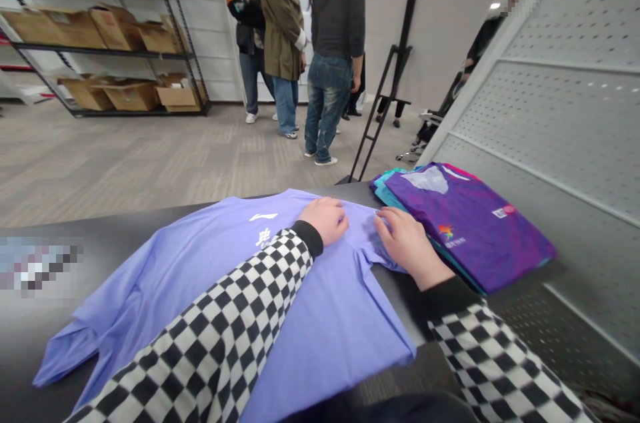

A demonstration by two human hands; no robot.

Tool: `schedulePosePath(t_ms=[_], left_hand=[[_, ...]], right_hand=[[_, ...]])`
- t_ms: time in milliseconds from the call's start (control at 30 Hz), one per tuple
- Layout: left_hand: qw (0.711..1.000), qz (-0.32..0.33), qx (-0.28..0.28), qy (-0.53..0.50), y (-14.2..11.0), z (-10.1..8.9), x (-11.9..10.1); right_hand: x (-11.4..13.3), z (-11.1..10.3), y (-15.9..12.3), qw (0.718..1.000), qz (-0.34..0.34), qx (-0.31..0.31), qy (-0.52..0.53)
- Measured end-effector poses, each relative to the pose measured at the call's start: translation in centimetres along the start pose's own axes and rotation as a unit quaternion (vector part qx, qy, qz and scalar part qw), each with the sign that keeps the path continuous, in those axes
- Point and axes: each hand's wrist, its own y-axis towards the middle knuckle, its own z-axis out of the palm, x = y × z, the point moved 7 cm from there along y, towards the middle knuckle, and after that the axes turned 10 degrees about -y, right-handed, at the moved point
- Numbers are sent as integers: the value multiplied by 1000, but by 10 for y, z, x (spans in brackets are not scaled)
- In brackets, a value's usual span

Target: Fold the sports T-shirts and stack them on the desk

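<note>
A lavender long-sleeved shirt [320, 316] with white print on its chest lies spread over the dark table, its collar side away from me. My left hand [325, 219] rests on the shirt near the shoulder, fingers curled down and closed on the cloth; the fingertips are partly hidden. To its right, my right hand [405, 236] is closed at the bunched sleeve on that side, thumb and fingers pointing left. The other sleeve stretches toward the lower left. Just beyond my right hand sits a stack of folded shirts, a purple one [480, 229] on top.
The black table [115, 236] carries a blurred item at its left edge. A grey perforated panel [565, 109] stands along the right. Past the table are a black easel stand [383, 103], several people [333, 29] standing, and a shelf rack with cardboard boxes [115, 29].
</note>
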Motion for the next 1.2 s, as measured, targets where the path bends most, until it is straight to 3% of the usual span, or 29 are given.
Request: schedulePosePath(t_ms=[100,233,333,400,500,633,767,867,1067,1200], left_hand=[[999,0,-35,8,0,-6,0],[1000,5,-13,18,0,0,2],[1000,-7,-23,15,1,-2,7],[998,-26,-55,8,1,-7,14],[993,-62,-104,-3,2,-12,30],[991,-124,-46,-11,5,3,52],[991,-136,-5,-19,5,12,57],[992,-126,-9,-25,7,9,56],[990,-116,-57,-55,12,-8,55],[989,-109,-72,-70,13,-11,55]], right_hand=[[3,-5,23,998,-18,24,-60],[-1,11,51,980,-28,168,-107],[-10,22,61,974,-14,213,-77],[-17,27,63,978,-8,204,-42],[-24,24,62,989,-19,144,-17],[-24,15,56,996,-28,85,21],[-28,7,52,994,20,68,80],[-32,6,51,992,45,67,94],[-31,10,48,983,40,123,129],[-34,8,46,979,33,107,171]])
